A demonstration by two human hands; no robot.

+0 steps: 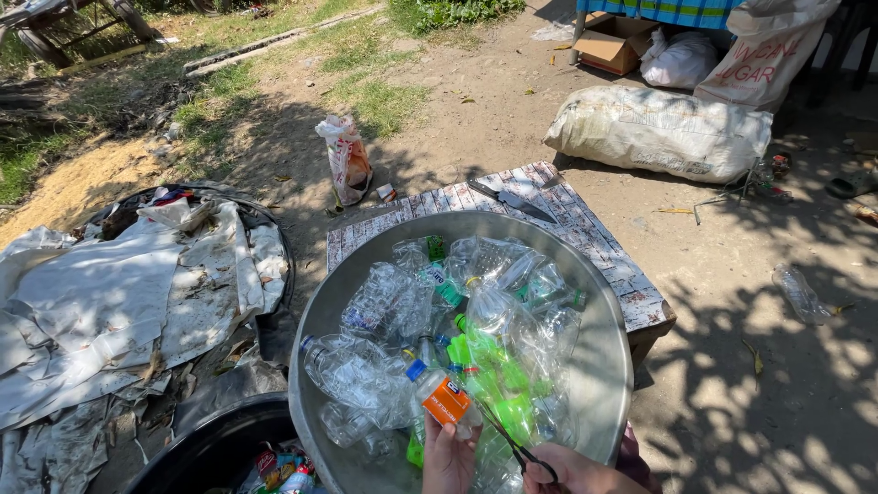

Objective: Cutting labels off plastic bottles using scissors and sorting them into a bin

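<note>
My left hand grips a small clear plastic bottle with an orange label and a blue cap, held over a wide metal basin. My right hand holds black-handled scissors, whose blades point up toward the bottle's label. The basin is filled with several crushed clear and green plastic bottles. It rests on a low table with a whitewashed plank top.
A knife lies on the table's far end. A black tub with scraps sits at the lower left, beside white sacking. Stuffed white sacks, a cardboard box, a tied bag and a loose bottle lie on the dirt.
</note>
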